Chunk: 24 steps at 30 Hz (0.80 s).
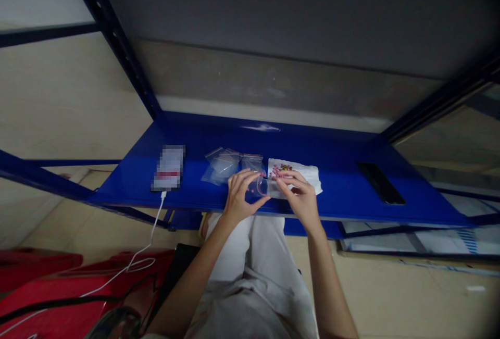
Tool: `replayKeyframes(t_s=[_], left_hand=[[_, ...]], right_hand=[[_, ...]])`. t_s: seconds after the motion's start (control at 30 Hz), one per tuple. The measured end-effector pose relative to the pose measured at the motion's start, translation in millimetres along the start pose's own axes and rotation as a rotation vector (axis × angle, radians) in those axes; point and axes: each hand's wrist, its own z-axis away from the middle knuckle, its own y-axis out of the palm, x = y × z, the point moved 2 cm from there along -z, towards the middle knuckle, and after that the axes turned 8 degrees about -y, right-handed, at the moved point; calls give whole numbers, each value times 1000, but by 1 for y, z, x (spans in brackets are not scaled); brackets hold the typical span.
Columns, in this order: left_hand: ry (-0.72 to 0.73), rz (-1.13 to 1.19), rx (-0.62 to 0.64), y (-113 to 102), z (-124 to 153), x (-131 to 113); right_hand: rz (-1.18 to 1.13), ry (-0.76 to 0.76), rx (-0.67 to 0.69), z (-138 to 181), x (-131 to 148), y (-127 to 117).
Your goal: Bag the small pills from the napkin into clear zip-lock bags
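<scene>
Both my hands meet over the front edge of a blue metal shelf [332, 193]. My left hand [239, 197] and my right hand [299, 193] pinch the two ends of a small clear plastic bag [267, 187] held between them. A few pink beads show inside it near my left fingers. Just behind my right hand lies a white paper sheet [308, 174] with a small heap of pink beads [280, 170] on it. A pile of empty clear zip bags [228, 166] lies behind my left hand.
A phone [169, 167] lies at the shelf's left, its white cable [145, 245] hanging down to the floor. A dark flat object [380, 183] lies at the right. Dark blue uprights frame the shelf. Red items [58, 297] sit on the floor at lower left.
</scene>
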Motion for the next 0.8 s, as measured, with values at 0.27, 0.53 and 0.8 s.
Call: replayKeyframes(t_s=[0.27, 0.53, 0.8], left_hand=[[-60, 110, -7, 2, 6, 9], [-74, 124, -37, 4, 7, 11], [11, 42, -50, 2, 2, 4]], right_hand=[[524, 161, -194, 9, -62, -34], [696, 332, -174, 6, -74, -25], [698, 328, -173, 0, -75, -24]])
